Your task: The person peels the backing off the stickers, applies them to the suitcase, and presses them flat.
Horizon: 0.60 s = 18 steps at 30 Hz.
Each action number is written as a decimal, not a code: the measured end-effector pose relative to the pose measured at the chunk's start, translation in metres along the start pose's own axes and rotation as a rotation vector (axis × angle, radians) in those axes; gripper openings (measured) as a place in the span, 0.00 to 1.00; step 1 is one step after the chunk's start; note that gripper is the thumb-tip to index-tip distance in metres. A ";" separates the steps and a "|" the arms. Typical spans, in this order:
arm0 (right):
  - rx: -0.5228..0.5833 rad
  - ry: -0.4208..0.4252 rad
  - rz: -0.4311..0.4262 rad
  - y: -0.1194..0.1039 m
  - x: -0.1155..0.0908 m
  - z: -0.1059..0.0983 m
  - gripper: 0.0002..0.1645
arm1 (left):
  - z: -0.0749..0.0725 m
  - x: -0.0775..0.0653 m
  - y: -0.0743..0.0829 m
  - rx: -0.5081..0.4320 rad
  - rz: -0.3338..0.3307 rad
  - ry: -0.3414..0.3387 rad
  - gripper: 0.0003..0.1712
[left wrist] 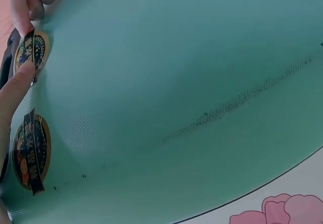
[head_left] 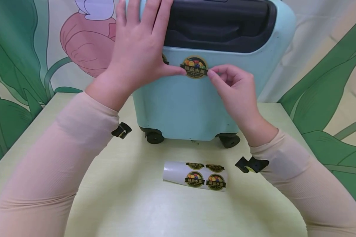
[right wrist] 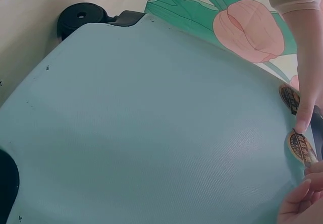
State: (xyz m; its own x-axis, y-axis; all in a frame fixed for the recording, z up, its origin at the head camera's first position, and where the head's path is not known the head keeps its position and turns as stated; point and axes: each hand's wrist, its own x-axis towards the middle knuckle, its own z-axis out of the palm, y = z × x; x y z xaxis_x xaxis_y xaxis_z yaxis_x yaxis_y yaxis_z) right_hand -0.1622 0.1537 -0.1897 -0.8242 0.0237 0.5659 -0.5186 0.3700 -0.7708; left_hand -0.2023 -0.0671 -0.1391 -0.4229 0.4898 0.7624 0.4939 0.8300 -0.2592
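A light-blue suitcase stands upright, and a round black-and-gold fruit sticker lies against its front below the black panel. My right hand pinches this sticker's right tip between thumb and forefinger. My left hand lies flat with fingers spread over the suitcase's upper left, its thumb pressing the sticker's left tip. In the left wrist view, that thumb touches one end of the banner. A second fruit sticker is stuck beside it, mostly hidden behind the left hand in the head view.
On the table in front of the suitcase lies a slightly curled white backing sheet with several matching stickers. Black wheels support the suitcase. Behind it hangs a backdrop printed with leaves and flowers.
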 end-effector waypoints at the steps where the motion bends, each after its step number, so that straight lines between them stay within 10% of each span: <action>1: -0.004 0.000 0.001 0.000 0.000 0.000 0.13 | 0.000 0.000 0.001 0.002 -0.006 -0.002 0.67; 18: -0.032 0.003 0.009 0.001 0.002 0.001 0.13 | 0.000 0.002 0.003 -0.003 -0.055 -0.027 0.58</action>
State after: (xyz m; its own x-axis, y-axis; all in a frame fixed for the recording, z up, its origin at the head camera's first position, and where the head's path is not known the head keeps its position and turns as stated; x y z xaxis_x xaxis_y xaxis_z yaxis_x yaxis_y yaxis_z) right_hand -0.1644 0.1534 -0.1890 -0.8280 0.0303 0.5599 -0.5034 0.3996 -0.7661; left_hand -0.2018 -0.0635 -0.1379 -0.4697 0.4508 0.7591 0.4717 0.8549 -0.2158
